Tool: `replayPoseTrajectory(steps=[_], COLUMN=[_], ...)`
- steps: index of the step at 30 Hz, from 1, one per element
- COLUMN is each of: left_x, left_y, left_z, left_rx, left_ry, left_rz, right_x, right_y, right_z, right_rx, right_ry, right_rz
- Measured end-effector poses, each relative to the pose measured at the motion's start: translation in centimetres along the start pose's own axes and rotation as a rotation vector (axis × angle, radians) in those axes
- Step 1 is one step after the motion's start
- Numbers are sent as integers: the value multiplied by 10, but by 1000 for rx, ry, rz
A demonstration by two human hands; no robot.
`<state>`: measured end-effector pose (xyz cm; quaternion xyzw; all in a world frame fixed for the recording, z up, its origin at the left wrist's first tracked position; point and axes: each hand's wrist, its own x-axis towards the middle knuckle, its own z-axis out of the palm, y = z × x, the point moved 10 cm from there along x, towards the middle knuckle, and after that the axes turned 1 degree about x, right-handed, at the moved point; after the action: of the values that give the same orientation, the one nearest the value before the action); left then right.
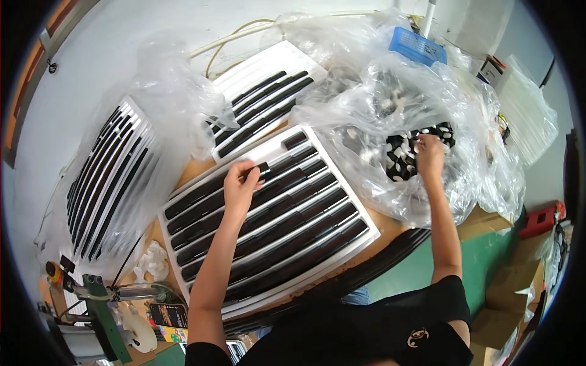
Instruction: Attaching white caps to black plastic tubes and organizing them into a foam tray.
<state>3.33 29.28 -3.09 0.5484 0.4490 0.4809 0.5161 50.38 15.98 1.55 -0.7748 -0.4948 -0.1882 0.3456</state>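
Note:
My left hand point(240, 184) is closed around a short glossy black tube point(263, 168), holding it over the upper part of a white foam tray point(361, 215). Rows of black tubes point(287, 210) lie in the tray's grooves. My right hand point(430, 156) reaches into a large clear plastic bag point(360, 165) on the right. Its fingers are drawn together among many small black and white pieces point(401, 160). What they pinch, if anything, is too small to make out.
Behind stands another white tray point(244, 79) with black tubes. A plastic-wrapped tray point(131, 116) of tubes leans at left. A blue basket point(417, 46) sits at the back. At lower left are a green-framed machine point(104, 317) and a phone point(169, 315); cardboard boxes point(516, 283) stand lower right.

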Motion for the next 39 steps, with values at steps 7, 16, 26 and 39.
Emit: replayPoseTrajectory(steps=[7,16,26,39], left_x=[54,61,48,6], left_y=[-15,-13,13,19], left_z=[-8,13,34,-2], left_rx=[712,694,1055,1405], left_ry=[199,255,357,-220], left_rz=[268,163,464,760], right_x=[26,33,26,-72], right_y=[27,46,22,-71], right_z=[4,38,35,17], right_rx=[-429,-356,-271,1317], right_ry=[1,-49,-49,-324], right_rz=[-60,-44,-156,546])
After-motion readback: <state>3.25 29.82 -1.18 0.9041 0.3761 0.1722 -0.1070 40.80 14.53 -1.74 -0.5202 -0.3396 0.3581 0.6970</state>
